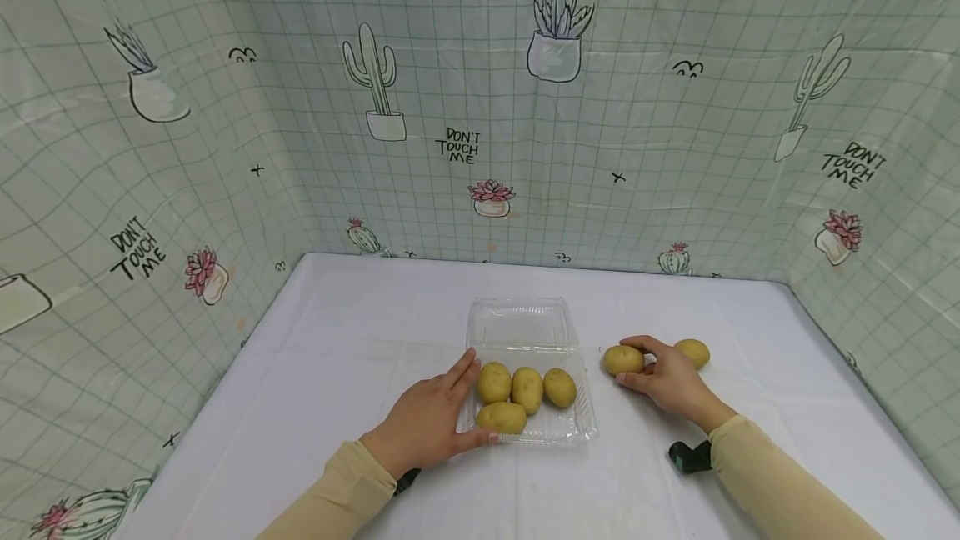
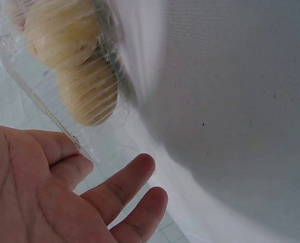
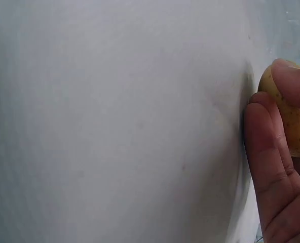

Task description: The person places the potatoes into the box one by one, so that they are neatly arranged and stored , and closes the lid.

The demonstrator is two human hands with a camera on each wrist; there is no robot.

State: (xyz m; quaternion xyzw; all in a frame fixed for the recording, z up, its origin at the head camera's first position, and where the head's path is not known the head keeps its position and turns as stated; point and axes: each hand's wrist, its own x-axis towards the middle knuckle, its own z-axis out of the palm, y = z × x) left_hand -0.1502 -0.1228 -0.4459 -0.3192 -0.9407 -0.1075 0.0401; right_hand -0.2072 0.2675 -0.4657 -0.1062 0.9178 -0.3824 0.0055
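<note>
A clear plastic clamshell container (image 1: 555,432) lies with its lid folded back on the white table, several yellow potatoes (image 1: 527,391) inside. My left hand (image 1: 429,423) rests against the container's left side, fingers extended along the rim and thumb at the front edge. Through the ribbed wall, potatoes (image 2: 89,93) show in the left wrist view, with fingertips right at the rim. To the right of the container, my right hand (image 1: 672,382) grips a single potato (image 1: 623,360) between thumb and fingers. The right wrist view shows that potato (image 3: 297,126) close over the tabletop.
Another potato (image 1: 693,352) lies just behind the right hand, partly hidden by it. The white tabletop (image 1: 360,307) stretches around the container. Curtain-like sheets (image 1: 450,215) printed with a grid and cacti stand along the back and both sides.
</note>
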